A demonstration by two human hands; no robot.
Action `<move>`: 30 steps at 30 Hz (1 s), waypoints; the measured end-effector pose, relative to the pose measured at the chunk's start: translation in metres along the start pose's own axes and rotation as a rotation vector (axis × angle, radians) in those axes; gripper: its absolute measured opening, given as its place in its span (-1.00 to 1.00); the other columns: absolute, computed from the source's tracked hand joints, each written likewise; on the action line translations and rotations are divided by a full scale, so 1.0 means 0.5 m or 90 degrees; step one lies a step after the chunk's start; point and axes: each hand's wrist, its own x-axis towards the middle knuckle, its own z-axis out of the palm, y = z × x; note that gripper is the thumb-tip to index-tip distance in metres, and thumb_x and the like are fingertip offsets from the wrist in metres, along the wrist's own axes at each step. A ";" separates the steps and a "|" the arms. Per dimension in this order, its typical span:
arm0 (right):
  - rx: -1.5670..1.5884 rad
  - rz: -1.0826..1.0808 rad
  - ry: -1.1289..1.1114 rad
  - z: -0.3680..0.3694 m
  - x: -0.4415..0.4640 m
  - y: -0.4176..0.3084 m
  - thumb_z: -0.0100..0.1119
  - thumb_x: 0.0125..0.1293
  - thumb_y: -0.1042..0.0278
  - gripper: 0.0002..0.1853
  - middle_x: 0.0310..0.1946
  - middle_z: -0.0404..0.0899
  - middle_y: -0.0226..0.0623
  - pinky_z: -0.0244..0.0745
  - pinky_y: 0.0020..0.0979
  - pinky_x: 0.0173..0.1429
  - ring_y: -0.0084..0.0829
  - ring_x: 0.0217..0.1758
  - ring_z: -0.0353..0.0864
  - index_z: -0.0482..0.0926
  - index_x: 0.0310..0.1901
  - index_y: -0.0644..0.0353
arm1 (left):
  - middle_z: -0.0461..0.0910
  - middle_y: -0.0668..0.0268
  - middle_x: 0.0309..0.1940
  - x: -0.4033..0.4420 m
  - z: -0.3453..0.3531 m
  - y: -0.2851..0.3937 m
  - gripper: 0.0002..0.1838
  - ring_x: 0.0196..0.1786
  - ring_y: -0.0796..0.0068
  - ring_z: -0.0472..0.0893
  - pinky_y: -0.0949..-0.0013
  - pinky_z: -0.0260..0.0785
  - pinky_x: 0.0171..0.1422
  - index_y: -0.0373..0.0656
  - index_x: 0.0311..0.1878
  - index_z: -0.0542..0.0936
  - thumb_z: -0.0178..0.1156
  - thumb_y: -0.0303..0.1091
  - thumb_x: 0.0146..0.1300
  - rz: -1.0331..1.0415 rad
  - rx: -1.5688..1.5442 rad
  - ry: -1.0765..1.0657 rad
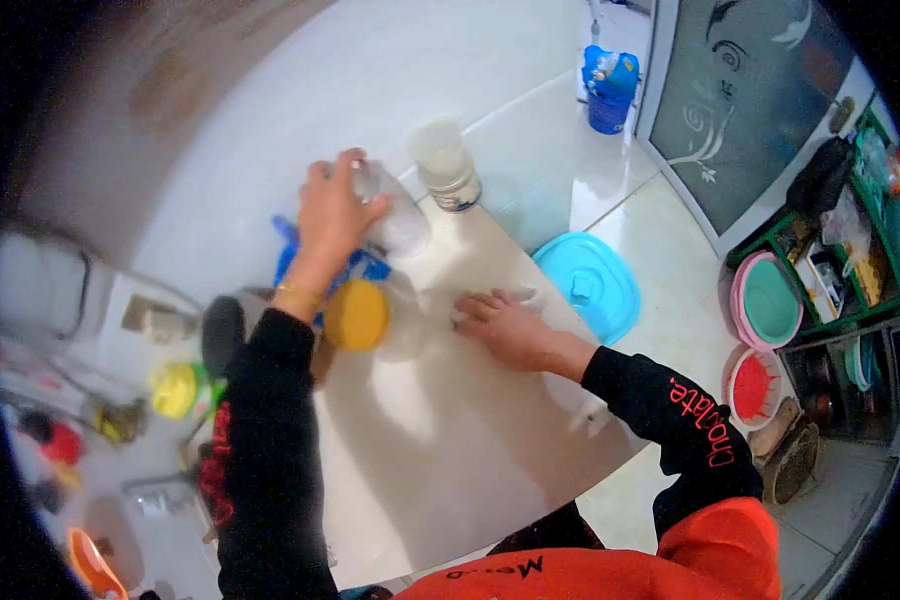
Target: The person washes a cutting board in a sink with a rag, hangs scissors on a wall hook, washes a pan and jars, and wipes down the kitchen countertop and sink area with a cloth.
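My left hand (332,215) reaches over the far side of the small table (440,450), its thumb and fingers around the upper end of a clear jar (400,220). My right hand (510,330) lies palm down on the table, fingers stretched out. A whitish, see-through piece (525,297) shows beside its fingers; what it is I cannot make out. Near my left wrist is a yellow round lid (357,315), with a clear container (402,320) beside it. Another clear jar (445,170) stands at the table's far corner. Some blue material (368,266) lies behind the yellow lid.
A light-blue lid (590,285) is on the tiled floor to the right. Beyond it are a blue bucket (611,95) and a glass-panelled door (740,90). Basins (770,300) and a green rack (865,230) stand at the far right. Blurred household items fill the left side.
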 end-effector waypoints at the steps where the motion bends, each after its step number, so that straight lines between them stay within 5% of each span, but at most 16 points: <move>1: 0.032 -0.012 0.051 0.014 -0.007 0.003 0.06 -0.02 0.51 -0.45 0.24 0.26 -0.08 -0.01 0.04 0.40 -0.11 0.36 0.17 0.42 0.13 0.14 | 0.40 -0.04 0.01 0.005 0.007 0.005 -0.33 0.04 -0.05 0.44 0.16 0.36 0.10 0.11 0.13 0.43 0.40 -0.06 -0.12 -0.046 0.011 -0.025; 2: 0.068 -0.023 0.105 0.029 -0.012 0.005 0.06 -0.03 0.51 -0.46 0.23 0.26 -0.09 -0.04 0.07 0.40 -0.11 0.36 0.17 0.44 0.11 0.14 | 0.40 -0.04 0.01 0.005 0.011 0.007 -0.33 0.04 -0.05 0.44 0.16 0.36 0.10 0.11 0.13 0.43 0.40 -0.06 -0.12 -0.036 0.012 -0.034; 4: 0.072 -0.018 0.110 0.030 -0.015 0.005 0.06 -0.03 0.50 -0.48 0.23 0.27 -0.11 -0.04 0.08 0.40 -0.11 0.36 0.16 0.46 0.08 0.14 | 0.31 -0.10 0.12 0.003 -0.013 0.040 -0.22 0.10 -0.08 0.40 0.11 0.36 0.11 0.16 0.20 0.38 0.43 0.03 -0.17 0.091 0.405 0.096; 6: 0.072 -0.021 0.121 0.028 -0.012 0.011 0.07 -0.03 0.50 -0.51 0.23 0.27 -0.13 -0.05 0.09 0.40 -0.10 0.36 0.16 0.48 0.05 0.14 | 0.19 -0.11 0.24 0.023 -0.021 0.083 -0.10 0.14 -0.14 0.35 0.07 0.33 0.16 0.22 0.28 0.30 0.44 0.09 -0.23 0.130 0.407 0.082; 8: 0.087 -0.018 0.124 0.033 -0.010 0.013 0.08 -0.04 0.50 -0.54 0.23 0.27 -0.15 -0.06 0.10 0.40 -0.11 0.36 0.15 0.50 0.01 0.13 | 0.19 -0.07 0.25 0.048 -0.008 0.129 -0.04 0.14 -0.20 0.36 0.05 0.34 0.15 0.21 0.30 0.26 0.44 0.10 -0.25 0.297 0.121 0.092; 10: 0.104 -0.013 0.146 0.032 -0.014 0.006 0.08 -0.04 0.50 -0.55 0.21 0.27 -0.16 -0.07 0.10 0.41 -0.12 0.36 0.15 0.50 -0.01 0.13 | 0.20 -0.22 0.19 0.054 0.035 0.190 -0.03 0.12 -0.28 0.35 0.03 0.37 0.10 0.19 0.32 0.22 0.45 0.10 -0.23 0.245 0.024 -0.010; 12: 0.116 -0.002 0.162 0.032 -0.018 0.005 0.09 -0.05 0.50 -0.56 0.20 0.28 -0.16 -0.07 0.10 0.41 -0.12 0.35 0.15 0.50 -0.03 0.13 | 0.20 -0.41 0.09 0.066 0.115 0.218 -0.01 0.09 -0.35 0.35 0.02 0.39 0.06 0.14 0.34 0.19 0.45 0.11 -0.21 -0.009 -0.034 -0.067; 18: 0.097 -0.005 0.213 0.043 -0.012 0.006 0.09 -0.02 0.49 -0.63 0.10 0.38 -0.21 0.09 -0.08 0.30 -0.23 0.26 0.26 0.55 -0.09 0.11 | 0.16 -0.35 0.07 0.084 0.246 0.223 0.00 0.14 -0.28 0.25 0.10 0.38 0.07 -0.02 0.32 0.19 0.50 -0.05 -0.22 -0.069 -0.013 0.096; 25: 0.141 -0.003 0.332 0.053 0.002 0.012 0.03 0.03 0.49 -0.73 -0.06 0.50 -0.19 0.22 -0.18 0.19 -0.22 0.10 0.41 0.61 -0.21 0.12 | 0.13 -0.19 0.15 0.076 0.268 0.182 -0.03 0.22 -0.09 0.10 0.10 0.06 0.32 -0.14 0.30 0.18 0.47 -0.32 -0.25 0.029 -0.133 0.205; 28: 0.272 0.053 0.386 0.053 0.011 0.025 0.02 0.07 0.49 -0.79 -0.14 0.52 -0.12 0.32 -0.20 0.10 -0.14 0.02 0.47 0.61 -0.26 0.17 | 0.16 -0.16 0.15 0.073 0.280 0.164 -0.03 0.23 -0.06 0.08 0.10 0.02 0.35 -0.13 0.31 0.17 0.45 -0.34 -0.25 0.034 -0.147 0.220; 30: 0.686 0.231 0.574 0.033 -0.001 0.050 0.01 0.16 0.45 -0.78 -0.17 0.55 -0.15 0.38 -0.26 0.03 -0.18 -0.05 0.50 0.58 -0.17 0.23 | 0.17 -0.15 0.14 0.070 0.285 0.151 -0.02 0.23 -0.05 0.09 0.10 0.04 0.34 -0.10 0.31 0.17 0.45 -0.34 -0.26 0.048 -0.128 0.229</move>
